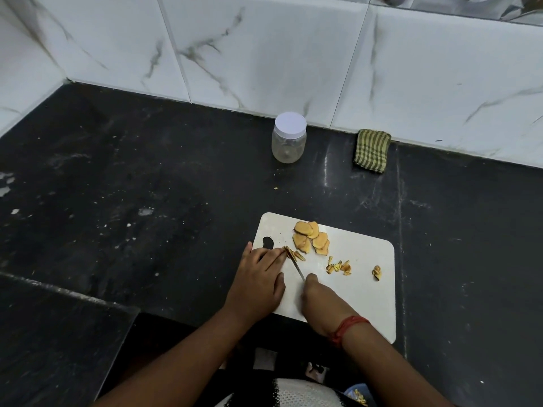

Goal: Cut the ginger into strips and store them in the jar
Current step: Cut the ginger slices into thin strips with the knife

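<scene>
While my left hand (258,274) pins a thin ginger slice (289,252) flat with straight fingers on the white rectangular plastic cutting board (361,292), my right hand (318,299) grasps a small steel-bladed knife (297,267), blade edge on the slice. Cut yellow ginger strips (338,267) lie in small heaps right of the blade. Uncut round ginger slices (311,237) sit stacked at the board's far side. Clear plastic jar with a white screw lid (289,138) stands closed on the black stone counter (147,186), well behind the board. Green striped folded cloth (371,150) lies against the wall, right of the jar.
</scene>
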{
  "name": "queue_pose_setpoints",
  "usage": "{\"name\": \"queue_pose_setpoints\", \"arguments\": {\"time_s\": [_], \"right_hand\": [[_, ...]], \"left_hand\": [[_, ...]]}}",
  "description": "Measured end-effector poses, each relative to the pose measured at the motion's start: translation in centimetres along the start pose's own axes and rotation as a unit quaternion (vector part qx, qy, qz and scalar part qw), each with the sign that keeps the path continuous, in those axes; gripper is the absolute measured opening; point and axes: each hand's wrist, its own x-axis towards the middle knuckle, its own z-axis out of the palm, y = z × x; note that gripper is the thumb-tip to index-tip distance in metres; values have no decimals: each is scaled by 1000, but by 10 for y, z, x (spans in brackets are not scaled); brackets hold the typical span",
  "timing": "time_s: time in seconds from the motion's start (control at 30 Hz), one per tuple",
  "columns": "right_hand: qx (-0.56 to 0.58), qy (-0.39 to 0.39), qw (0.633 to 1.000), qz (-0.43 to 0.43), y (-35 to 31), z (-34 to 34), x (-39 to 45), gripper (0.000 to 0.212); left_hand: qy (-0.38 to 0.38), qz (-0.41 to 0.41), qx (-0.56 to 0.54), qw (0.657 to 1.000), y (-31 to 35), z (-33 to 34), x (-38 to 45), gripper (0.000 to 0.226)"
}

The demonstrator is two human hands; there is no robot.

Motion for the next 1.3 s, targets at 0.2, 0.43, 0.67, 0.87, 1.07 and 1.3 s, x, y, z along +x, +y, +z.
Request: {"name": "queue_pose_setpoints", "arguments": {"time_s": [0.2,0.43,0.67,0.87,1.07,1.3], "right_hand": [[36,-13,999,29,6,-12,4,25],[-32,-9,999,1,-16,9,-5,37],[123,-21,992,10,7,1,5,2],[196,-21,980,-12,7,10,3,5],[522,-128,843,31,3,6,-15,15],[360,-19,933,-2,6,15,-9,15]], "left_hand": [[-4,-1,7,1000,1,0,0,49],[2,-4,10,1000,0,1,0,46],[-17,-6,19,1000,2,-3,1,50],[-6,-6,21,1000,4,-4,1,51],[-5,0,24,1000,4,-4,1,50],[-10,2,40,999,5,-2,2,50]]}}
